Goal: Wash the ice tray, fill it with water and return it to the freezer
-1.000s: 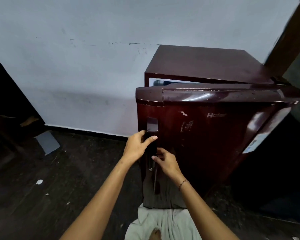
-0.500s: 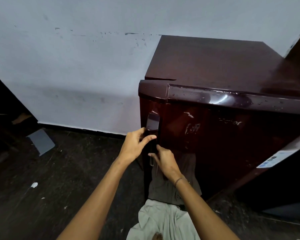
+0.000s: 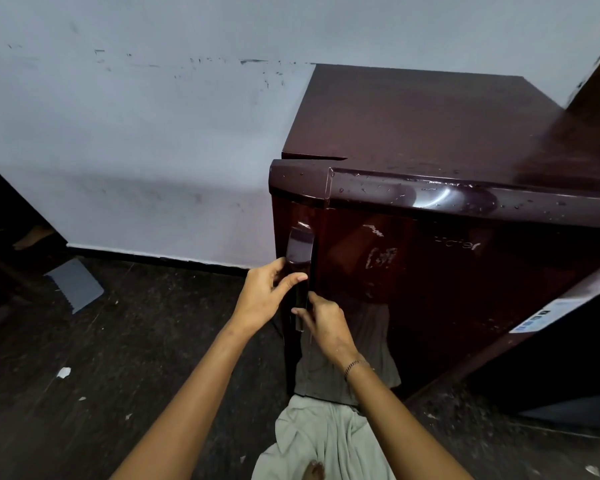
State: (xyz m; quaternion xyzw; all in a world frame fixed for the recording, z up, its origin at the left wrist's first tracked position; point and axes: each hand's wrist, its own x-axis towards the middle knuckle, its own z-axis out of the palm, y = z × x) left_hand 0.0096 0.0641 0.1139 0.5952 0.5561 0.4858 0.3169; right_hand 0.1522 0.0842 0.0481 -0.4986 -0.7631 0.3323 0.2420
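Observation:
A dark maroon fridge point(image 3: 447, 133) stands against the white wall, and its glossy door point(image 3: 430, 271) is almost closed, with only a thin gap at the top left corner. Water drops dot the door's top edge. My left hand point(image 3: 264, 296) grips the vertical door handle point(image 3: 300, 247) from the left, thumb laid across its front. My right hand point(image 3: 323, 323) holds the lower part of the same handle, fingers curled on it. The ice tray is not in sight.
Dark speckled floor point(image 3: 118, 375) spreads to the left, with a grey flat sheet point(image 3: 75, 284) near the wall and small paper scraps point(image 3: 63, 372). A dark wooden frame point(image 3: 596, 81) rises behind the fridge at right. My light trousers point(image 3: 323, 441) show at the bottom.
The fridge door has swung from partly open to nearly closed, hiding the inside. Both hands stayed on the handle and moved with it.

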